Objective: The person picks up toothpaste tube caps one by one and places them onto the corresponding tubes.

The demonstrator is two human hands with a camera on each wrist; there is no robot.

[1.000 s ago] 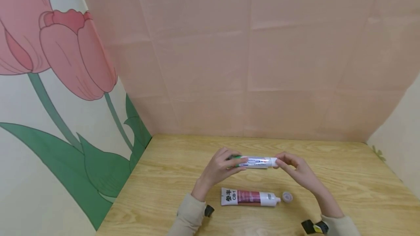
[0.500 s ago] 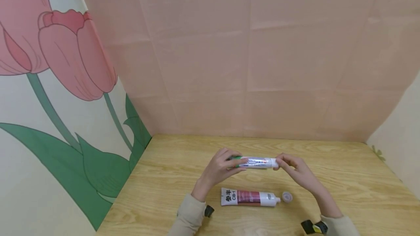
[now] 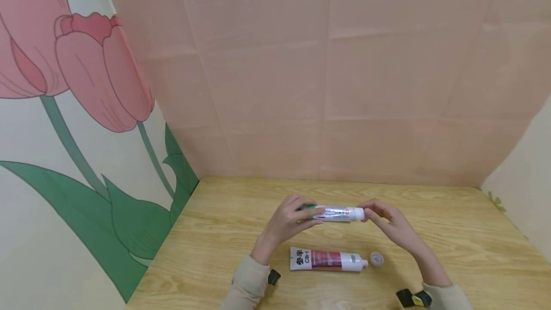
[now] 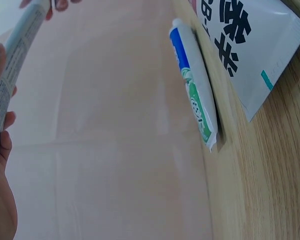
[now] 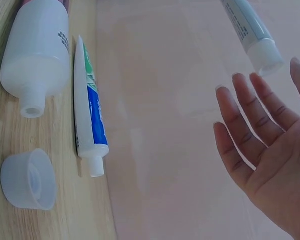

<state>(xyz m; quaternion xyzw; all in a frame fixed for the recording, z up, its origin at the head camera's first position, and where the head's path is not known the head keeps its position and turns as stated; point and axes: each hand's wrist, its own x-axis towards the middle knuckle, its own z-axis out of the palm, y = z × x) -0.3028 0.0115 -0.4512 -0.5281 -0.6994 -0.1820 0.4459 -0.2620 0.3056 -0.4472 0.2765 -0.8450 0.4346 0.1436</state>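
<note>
My left hand grips a white toothpaste tube with a green tail end, holding it level above the table. Its white cap points right and is on the tube. My right hand is at that cap; in the right wrist view its fingers are spread, with the cap between forefinger and thumb and a gap on the thumb side. Nearer the body lies a large pink-and-white toothpaste tube, its nozzle bare. A loose round cap sits beside that nozzle.
A blue, green and white toothpaste tube with a bare nozzle lies farther back on the wooden table, mostly hidden under the held tube in the head view. A pink sheet hangs behind the table; a tulip-painted wall stands left.
The fingers of my right hand have parted and shifted slightly at the cap, baring more of it. My left hand and the tubes stay in place.
</note>
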